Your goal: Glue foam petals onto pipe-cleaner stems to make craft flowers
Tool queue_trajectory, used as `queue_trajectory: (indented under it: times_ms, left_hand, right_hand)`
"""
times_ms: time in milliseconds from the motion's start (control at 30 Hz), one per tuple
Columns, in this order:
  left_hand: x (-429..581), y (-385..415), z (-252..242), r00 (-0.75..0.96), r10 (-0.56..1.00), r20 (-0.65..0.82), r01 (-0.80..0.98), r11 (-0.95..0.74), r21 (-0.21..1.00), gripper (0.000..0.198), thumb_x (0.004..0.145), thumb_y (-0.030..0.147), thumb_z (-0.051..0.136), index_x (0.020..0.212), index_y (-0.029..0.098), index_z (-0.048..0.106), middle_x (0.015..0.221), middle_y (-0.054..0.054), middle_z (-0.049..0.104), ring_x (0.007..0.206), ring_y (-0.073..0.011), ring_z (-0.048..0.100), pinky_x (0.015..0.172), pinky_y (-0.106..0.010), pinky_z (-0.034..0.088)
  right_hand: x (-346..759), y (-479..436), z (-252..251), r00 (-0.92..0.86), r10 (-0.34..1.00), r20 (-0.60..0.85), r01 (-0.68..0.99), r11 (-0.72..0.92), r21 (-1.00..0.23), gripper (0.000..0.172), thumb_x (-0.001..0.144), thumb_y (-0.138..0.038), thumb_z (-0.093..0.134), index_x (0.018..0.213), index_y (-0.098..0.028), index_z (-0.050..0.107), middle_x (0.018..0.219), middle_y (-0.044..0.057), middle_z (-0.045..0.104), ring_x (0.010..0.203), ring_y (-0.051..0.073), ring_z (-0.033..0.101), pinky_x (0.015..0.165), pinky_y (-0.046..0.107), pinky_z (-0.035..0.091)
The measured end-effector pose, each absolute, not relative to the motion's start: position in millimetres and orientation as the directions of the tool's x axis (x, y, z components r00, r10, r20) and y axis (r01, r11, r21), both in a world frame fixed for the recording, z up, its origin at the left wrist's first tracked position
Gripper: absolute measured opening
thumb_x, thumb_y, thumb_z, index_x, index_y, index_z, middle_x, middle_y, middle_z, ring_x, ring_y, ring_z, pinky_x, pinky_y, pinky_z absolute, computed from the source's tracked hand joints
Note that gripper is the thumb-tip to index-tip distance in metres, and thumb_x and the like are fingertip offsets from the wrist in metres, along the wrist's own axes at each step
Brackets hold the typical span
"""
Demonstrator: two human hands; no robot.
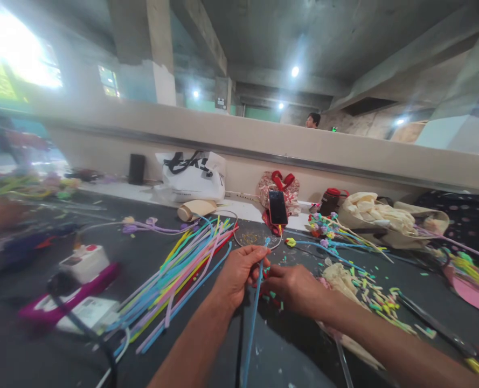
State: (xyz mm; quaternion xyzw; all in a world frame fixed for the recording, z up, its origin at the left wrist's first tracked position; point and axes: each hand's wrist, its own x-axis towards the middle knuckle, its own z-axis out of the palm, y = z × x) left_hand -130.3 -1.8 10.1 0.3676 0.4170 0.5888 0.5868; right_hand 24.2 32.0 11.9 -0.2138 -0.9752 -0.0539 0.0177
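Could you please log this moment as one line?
left hand: pinching blue stick | right hand: close by, grip unclear | left side: colored sticks | ahead: phone

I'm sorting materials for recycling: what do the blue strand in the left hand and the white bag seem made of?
Blue strand: perhaps fuzz-covered wire, matte; it looks soft-edged, but blur leaves this open.
White bag: probably thin plastic, faintly glossy, judging by its crinkled, light-catching folds.

Long, slender blue fuzzy stem (252,334) cut off by lower edge. Right hand (298,285): fingertips obscured, grip unclear. White boxy object (83,264) at left blurred. Flat pink sheet (473,291), black dotted fabric (463,229) cropped right.
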Motion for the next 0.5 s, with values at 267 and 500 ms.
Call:
queue_trajectory:
  times_ms: [267,500]
  left_hand:
    - [-128,-2,8,-0.043,0.998,-0.047,-0.37,0.027,0.929,0.023,0.063,0.035,0.061,0.068,0.013,0.06,0.052,0.003,0.054,0.032,0.0001,0.033,0.029,-0.013,0.019]
    - [-128,-1,8,-0.05,0.997,-0.061,-0.36,0.039,0.932,0.026,0.063,0.036,0.061,0.073,0.013,0.062,0.053,0.003,0.056,0.031,-0.0005,0.034,0.029,-0.013,0.017]
  right_hand:
    - [21,42,0,-0.843,0.525,0.119,0.501,0.846,-0.183,0.016,0.077,-0.016,0.044,0.083,-0.017,0.058,0.088,0.006,0.058,0.067,0.014,0.052,0.056,0.023,0.033]
    - [30,45,3,-0.704,0.692,0.16,0.552,0.674,-0.491,0.015,0.067,-0.008,0.042,0.073,-0.016,0.054,0.06,-0.002,0.054,0.052,0.01,0.048,0.049,0.018,0.035]
